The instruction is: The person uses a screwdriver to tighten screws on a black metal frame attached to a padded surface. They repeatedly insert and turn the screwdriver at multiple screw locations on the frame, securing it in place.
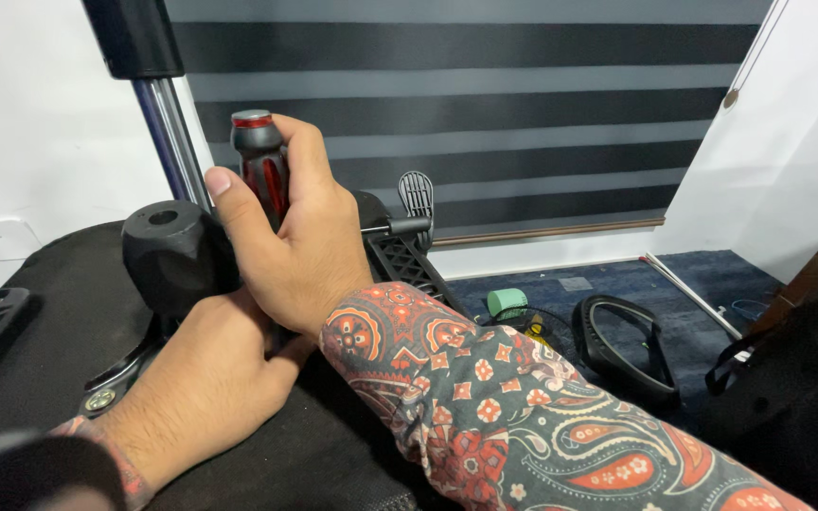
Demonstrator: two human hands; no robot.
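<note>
1. While the head camera looks down over an upturned black office chair [68,312], the right hand [300,237] is wrapped around the red-and-black handle of a screwdriver [259,161], thumb up one side and fingers curled tight around the other; the handle stands upright, its cap showing above the fingers.
2. Below it, the left hand [201,378] lies on the chair's underside, its fingers tucked under the right palm, so I cannot tell whether they grip anything.
3. Just left of the screwdriver sits a black knob [172,251], touching the right thumb, and a chrome pole [177,142] rises behind it towards the top edge.
4. A black lever with a ribbed paddle [416,194] juts out right of the right hand.
5. On the dark blue carpet beyond lie a green roll [506,303] and a black armrest loop [622,345], well apart from both hands.
6. A striped roller blind [485,104] covers the wall behind.
</note>
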